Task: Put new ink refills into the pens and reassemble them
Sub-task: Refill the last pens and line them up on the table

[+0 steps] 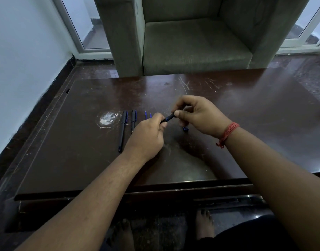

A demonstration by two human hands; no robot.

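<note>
Both hands hold one black and blue pen point(168, 118) just above the dark brown table point(246, 124). My left hand point(146, 136) grips its lower end, and my right hand point(197, 115) pinches its upper end between thumb and fingers. A small blue pen part point(185, 128) sticks out under my right hand. Two capped black pens with blue clips lie side by side to the left, one point(123, 131) fully visible and the other point(133, 120) partly hidden by my left hand. The tips of two blue refills point(148, 114) show beyond my left hand.
A white worn patch point(106, 119) marks the table left of the pens. A grey-green armchair point(191, 42) stands just beyond the table's far edge. A white wall point(20, 69) runs along the left. My bare feet point(204, 223) show under the near edge.
</note>
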